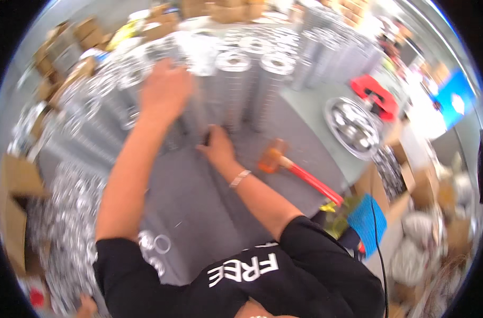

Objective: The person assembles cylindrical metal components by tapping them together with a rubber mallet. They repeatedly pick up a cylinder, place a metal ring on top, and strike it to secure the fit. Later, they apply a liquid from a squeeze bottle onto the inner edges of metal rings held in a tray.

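Note:
Upright in front of me is a motion-smeared clear ribbed tube point(197, 103). My left hand point(167, 90) is at its upper left side, fingers curled but too blurred to show whether they grip it. My right hand point(220, 148) is closed about the tube's foot, with a small dark spot beside the thumb. Just to the right stand more clear ribbed tubes point(233, 90) with pale ring-shaped tops. A mallet point(273, 156) with an orange head and red handle lies right of my right hand on the dark grey mat point(193, 196).
Many similar tubes point(87, 127) crowd the left side. At the right sits a metal bowl point(352, 127) of shiny round parts, beside a red object point(376, 98). A clear ring point(162, 244) lies near my body. Cardboard boxes point(21, 212) flank the table, and a black cable point(379, 238) hangs right.

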### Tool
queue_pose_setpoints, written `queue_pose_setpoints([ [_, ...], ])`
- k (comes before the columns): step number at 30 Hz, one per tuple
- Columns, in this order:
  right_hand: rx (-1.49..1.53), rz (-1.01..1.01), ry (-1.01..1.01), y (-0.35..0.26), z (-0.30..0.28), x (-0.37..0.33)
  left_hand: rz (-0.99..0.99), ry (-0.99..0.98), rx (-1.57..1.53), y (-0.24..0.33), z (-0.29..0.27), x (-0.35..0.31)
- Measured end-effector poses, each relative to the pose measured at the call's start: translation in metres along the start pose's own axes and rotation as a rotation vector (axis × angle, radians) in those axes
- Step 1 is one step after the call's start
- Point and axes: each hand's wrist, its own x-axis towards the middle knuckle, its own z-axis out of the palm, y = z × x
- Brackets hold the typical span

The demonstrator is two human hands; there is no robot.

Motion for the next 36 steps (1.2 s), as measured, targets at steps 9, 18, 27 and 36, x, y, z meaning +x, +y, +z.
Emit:
queue_pose_setpoints([
  [9, 0.018, 0.016, 0.176, 0.005, 0.049, 0.029, 0.088, 0.067, 0.326, 0.013, 0.019, 0.015],
  [18, 0.094, -0.149, 0.225, 0.007, 0.024, -0.002, 0.206, 0.417, 0.157, 0.046, 0.007, -0.027],
  [27, 0.273, -0.394, 0.046, 0.057, -0.143, -0.207, 0.017, -0.018, -0.899, 0.149, 0.033, -0.260],
  [36, 0.425, 0.031, 0.372, 0.106, -0.196, -0.236, -0.206, 0.200, -1.063, 0.153, 0.020, -0.166],
])
